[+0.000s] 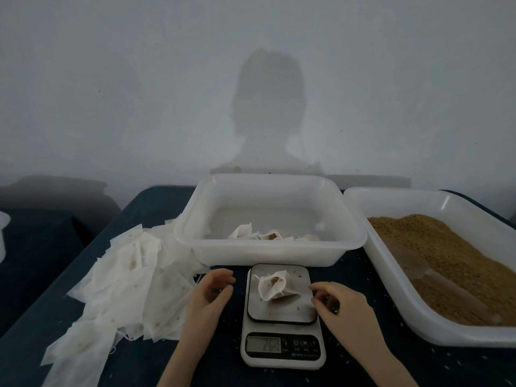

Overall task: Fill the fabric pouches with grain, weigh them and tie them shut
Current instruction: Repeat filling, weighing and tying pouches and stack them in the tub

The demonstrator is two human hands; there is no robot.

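Note:
A small white fabric pouch (275,287) with grain showing in its open mouth lies on the platform of a digital kitchen scale (282,319); the display reads about 26. My left hand (212,291) hovers just left of the scale, fingers loosely curled, holding nothing. My right hand (339,303) hovers at the scale's right edge, fingers loosely curled, apart from the pouch. A heap of empty white pouches (125,280) lies to the left. A white tub of brown grain (446,258) stands on the right with a clear scoop (413,268) in it.
A white plastic tub (268,247) behind the scale holds several filled pouches. Loose grains dot the dark blue table cover (391,358). A white wall rises behind the table. Another white container edge (4,233) shows at far left.

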